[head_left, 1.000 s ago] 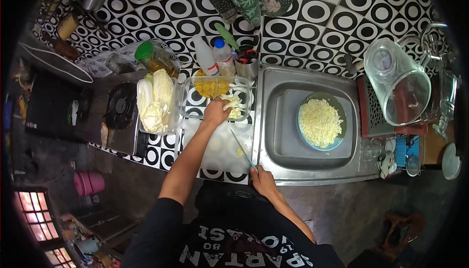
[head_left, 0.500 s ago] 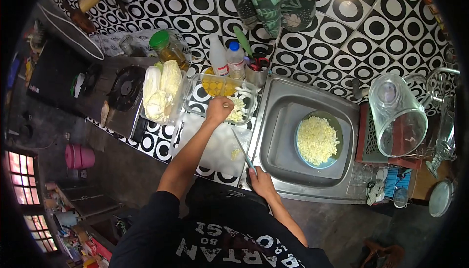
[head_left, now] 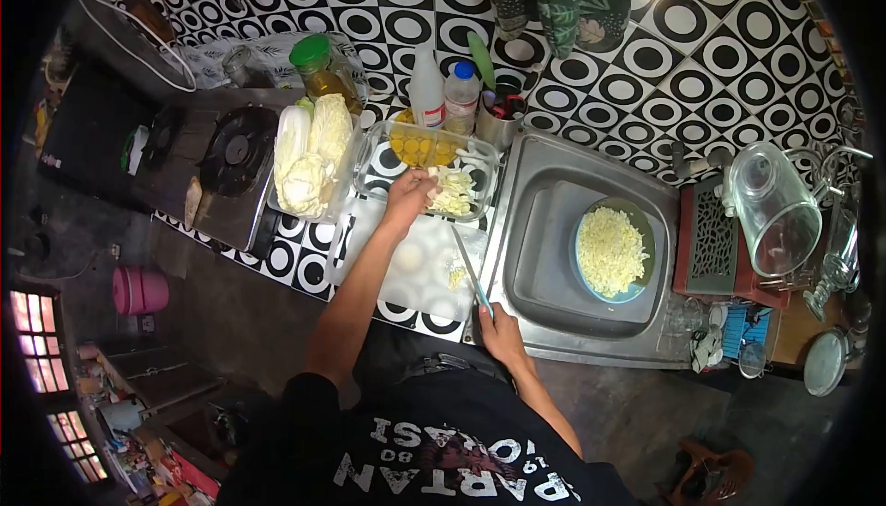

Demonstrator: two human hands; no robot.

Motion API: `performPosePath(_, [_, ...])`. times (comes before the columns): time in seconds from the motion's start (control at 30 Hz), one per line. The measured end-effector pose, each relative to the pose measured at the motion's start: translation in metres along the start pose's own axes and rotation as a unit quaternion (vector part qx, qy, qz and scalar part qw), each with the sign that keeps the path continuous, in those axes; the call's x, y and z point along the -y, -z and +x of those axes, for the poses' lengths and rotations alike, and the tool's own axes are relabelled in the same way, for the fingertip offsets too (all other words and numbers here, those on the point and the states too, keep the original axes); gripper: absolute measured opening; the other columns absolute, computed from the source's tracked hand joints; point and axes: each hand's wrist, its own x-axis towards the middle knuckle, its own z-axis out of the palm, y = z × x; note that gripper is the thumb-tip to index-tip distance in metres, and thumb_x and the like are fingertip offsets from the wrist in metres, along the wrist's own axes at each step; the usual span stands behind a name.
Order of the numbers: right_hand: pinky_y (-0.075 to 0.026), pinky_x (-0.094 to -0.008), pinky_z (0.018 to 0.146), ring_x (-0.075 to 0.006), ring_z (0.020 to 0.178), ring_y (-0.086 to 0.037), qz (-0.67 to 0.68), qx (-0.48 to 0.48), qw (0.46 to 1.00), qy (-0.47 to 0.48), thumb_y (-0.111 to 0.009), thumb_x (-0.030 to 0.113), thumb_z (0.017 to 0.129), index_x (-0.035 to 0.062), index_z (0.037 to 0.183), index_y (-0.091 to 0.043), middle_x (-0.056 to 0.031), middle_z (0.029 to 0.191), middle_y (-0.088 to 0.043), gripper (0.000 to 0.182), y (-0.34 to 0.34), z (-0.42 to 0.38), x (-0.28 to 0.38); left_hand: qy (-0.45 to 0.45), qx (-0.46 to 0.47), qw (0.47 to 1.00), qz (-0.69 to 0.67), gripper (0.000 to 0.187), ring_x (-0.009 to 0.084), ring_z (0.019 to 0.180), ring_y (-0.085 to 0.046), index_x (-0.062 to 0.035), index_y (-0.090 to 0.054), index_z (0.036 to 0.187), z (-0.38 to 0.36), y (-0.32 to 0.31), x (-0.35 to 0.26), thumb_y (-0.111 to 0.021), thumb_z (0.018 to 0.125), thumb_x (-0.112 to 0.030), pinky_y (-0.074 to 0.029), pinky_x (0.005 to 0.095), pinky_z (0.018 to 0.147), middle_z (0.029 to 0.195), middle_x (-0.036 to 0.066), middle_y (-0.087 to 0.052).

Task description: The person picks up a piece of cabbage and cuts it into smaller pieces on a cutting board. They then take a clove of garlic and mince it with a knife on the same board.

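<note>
My left hand (head_left: 410, 203) is closed over the front of a clear divided container (head_left: 377, 194), its fingers pinched around a pale vegetable piece (head_left: 433, 175). Beside those fingers lie chopped pale vegetables (head_left: 452, 194); orange-yellow round slices (head_left: 412, 148) fill the back. My right hand (head_left: 501, 333) grips a knife (head_left: 473, 271) by its light blue handle, the blade pointing away over the edge of a white cutting board (head_left: 406, 266). A few chopped bits (head_left: 457, 277) rest on the board near the blade.
Left of the container, a tray holds napa cabbage and cauliflower (head_left: 309, 185), next to a gas stove (head_left: 242, 151). Bottles (head_left: 427, 91) and a utensil cup (head_left: 498, 126) stand behind. In the sink (head_left: 526, 229) sits a bowl of finely chopped pale vegetable (head_left: 611, 252). Glass jars (head_left: 775, 211) stand right.
My left hand has turned slightly and its fingers now show a pale piece between them. The knife stays in my right hand. The whole view has shifted a little.
</note>
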Motion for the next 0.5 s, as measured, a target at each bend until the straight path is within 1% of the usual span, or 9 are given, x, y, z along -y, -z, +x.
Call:
performPosePath(0.03, [-0.042, -0.0530, 0.069, -0.0505, 0.078, -0.056, -0.002, -0.006, 1.000, -0.009, -0.040, 0.037, 0.094, -0.0032, 0.095, -0.052, -0.0322, 0.072, -0.058, 0.042, -0.002, 0.000, 0.000, -0.024, 0.031, 0.998, 0.055, 0.022, 0.0086, 0.064, -0.056, -0.0047, -0.054, 0.101, -0.005, 0.003, 0.002, -0.062, 0.085, -0.017, -0.040, 0.0221, 0.052, 0.085, 0.003, -0.063])
performPosePath(0.07, [-0.042, -0.0529, 0.069, -0.0504, 0.078, -0.056, -0.003, -0.013, 1.000, -0.020, -0.040, 0.037, 0.094, -0.0030, 0.094, -0.052, -0.0319, 0.072, -0.058, 0.042, -0.006, -0.001, 0.001, -0.060, 0.060, 0.995, 0.053, 0.020, 0.0070, 0.065, -0.055, -0.0028, -0.059, 0.095, -0.011, 0.008, 0.013, -0.065, 0.082, -0.017, -0.041, 0.0228, 0.054, 0.079, 0.002, -0.063])
performPosePath(0.1, [-0.043, -0.0527, 0.069, -0.0501, 0.077, -0.056, -0.007, -0.030, 0.999, -0.017, -0.039, 0.038, 0.095, -0.0028, 0.094, -0.052, -0.0312, 0.072, -0.058, 0.042, -0.009, -0.002, 0.002, -0.053, 0.069, 0.995, 0.057, 0.020, 0.0070, 0.065, -0.055, -0.0028, -0.059, 0.095, -0.019, 0.017, 0.025, -0.065, 0.082, -0.017, -0.041, 0.0228, 0.054, 0.079, 0.002, -0.063])
performPosePath(0.13, [-0.043, -0.0525, 0.069, -0.0500, 0.077, -0.056, 0.006, -0.039, 0.999, -0.023, -0.040, 0.038, 0.095, -0.0029, 0.094, -0.052, -0.0310, 0.072, -0.058, 0.043, -0.012, 0.000, 0.006, -0.081, 0.174, 0.964, 0.186, 0.020, 0.0089, 0.064, -0.055, -0.0024, -0.061, 0.092, -0.028, 0.028, 0.035, -0.068, 0.079, -0.018, -0.043, 0.0242, 0.056, 0.074, 0.003, -0.063])
performPosePath(0.17, [-0.043, -0.0523, 0.068, -0.0498, 0.077, -0.056, 0.023, -0.051, 0.997, -0.044, -0.040, 0.038, 0.095, -0.0029, 0.094, -0.052, -0.0308, 0.072, -0.058, 0.043, -0.025, -0.006, 0.009, -0.100, 0.289, 0.901, 0.306, 0.021, 0.0108, 0.063, -0.056, -0.0021, -0.064, 0.089, -0.038, 0.042, 0.051, -0.070, 0.077, -0.018, -0.044, 0.0257, 0.057, 0.070, 0.005, -0.063])
performPosePath(0.2, [-0.043, -0.0520, 0.068, -0.0497, 0.077, -0.056, 0.027, -0.056, 0.997, -0.047, -0.040, 0.038, 0.095, -0.0029, 0.094, -0.052, -0.0308, 0.071, -0.058, 0.043, -0.033, -0.006, 0.011, -0.092, 0.300, 0.899, 0.306, 0.021, 0.0108, 0.063, -0.056, -0.0021, -0.064, 0.089, -0.047, 0.048, 0.054, -0.070, 0.077, -0.018, -0.044, 0.0257, 0.057, 0.070, 0.005, -0.063])
performPosePath(0.27, [-0.043, -0.0516, 0.068, -0.0497, 0.077, -0.056, 0.042, -0.063, 0.996, -0.056, -0.040, 0.038, 0.095, -0.0031, 0.093, -0.052, -0.0301, 0.070, -0.058, 0.043, -0.049, -0.008, 0.019, -0.100, 0.299, 0.855, 0.411, 0.023, 0.0164, 0.061, -0.058, -0.0032, -0.066, 0.085, -0.058, 0.060, 0.053, -0.074, 0.073, -0.020, -0.046, 0.0284, 0.060, 0.067, 0.009, -0.062])
performPosePath(0.37, [-0.043, -0.0512, 0.067, -0.0492, 0.076, -0.057, 0.031, -0.077, 0.995, -0.062, -0.040, 0.038, 0.095, -0.0031, 0.091, -0.052, -0.0294, 0.069, -0.058, 0.043, -0.083, -0.010, 0.029, -0.070, 0.298, 0.856, 0.417, 0.024, 0.0212, 0.063, -0.061, -0.0063, -0.067, 0.088, -0.061, 0.082, 0.058, -0.074, 0.071, -0.023, -0.047, 0.0315, 0.061, 0.071, 0.011, -0.065])
performPosePath(0.5, [-0.042, -0.0511, 0.065, -0.0488, 0.074, -0.056, 0.053, -0.066, 0.993, -0.079, -0.040, 0.038, 0.095, -0.0029, 0.087, -0.051, -0.0287, 0.067, -0.057, 0.043, -0.105, -0.015, 0.069, -0.058, 0.320, 0.848, 0.418, 0.021, 0.0176, 0.065, -0.058, -0.0041, -0.067, 0.084, -0.055, 0.105, 0.056, -0.074, 0.073, -0.021, -0.046, 0.0297, 0.063, 0.074, 0.009, -0.065])
